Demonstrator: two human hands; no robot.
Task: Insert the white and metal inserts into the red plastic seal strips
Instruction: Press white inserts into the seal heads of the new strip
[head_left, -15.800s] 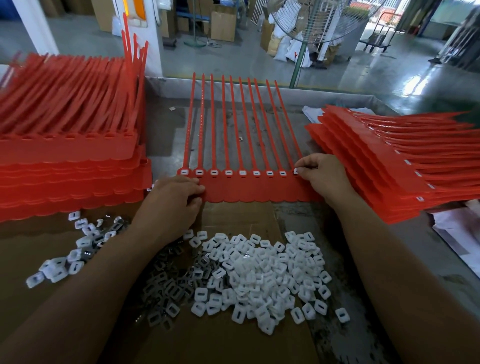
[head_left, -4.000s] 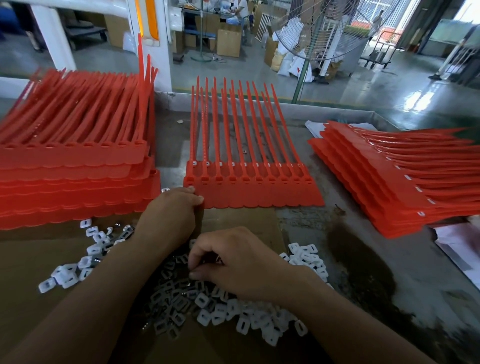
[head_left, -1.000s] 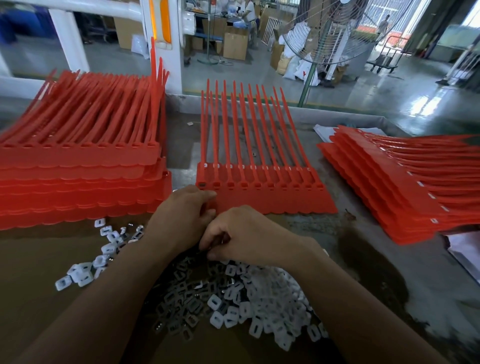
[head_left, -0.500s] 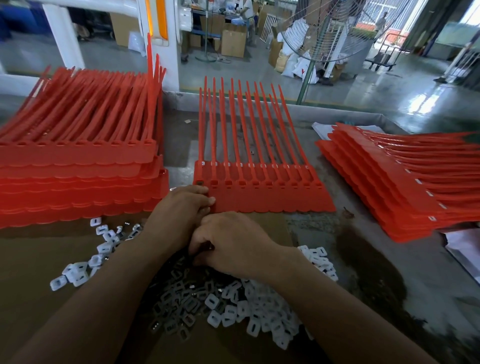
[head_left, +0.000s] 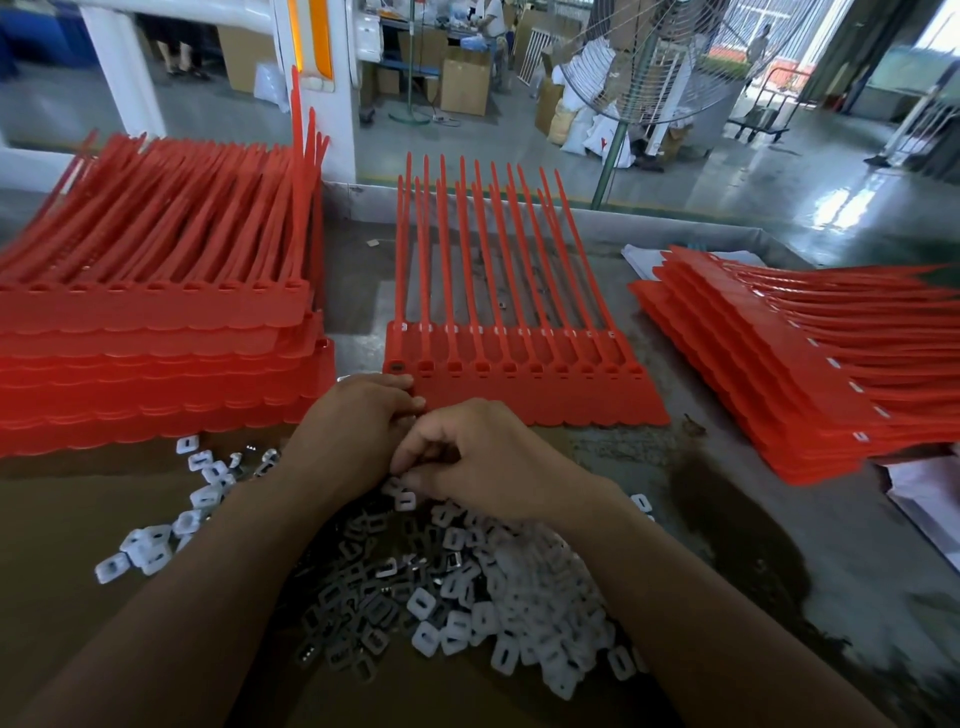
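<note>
Two hands meet at near-left corner of strips (head_left: 524, 389): L hand (head_left: 358, 423) fingers curl on its edge; R hand (head_left: 483, 462) fingers curled tight, can't tell if holding anything. Inserts (head_left: 519, 597) piled just nearer than strips, under R wrist.

One wide-angle view only, worn on the head, faces forward and down from close above the left hand (head_left: 358, 421) and right hand (head_left: 483, 462). Their fingers (head_left: 415, 457) fall near frame centre; the table (head_left: 623, 447) spreads beyond and beside them, the factory floor (head_left: 727, 171) lies far past them.
</note>
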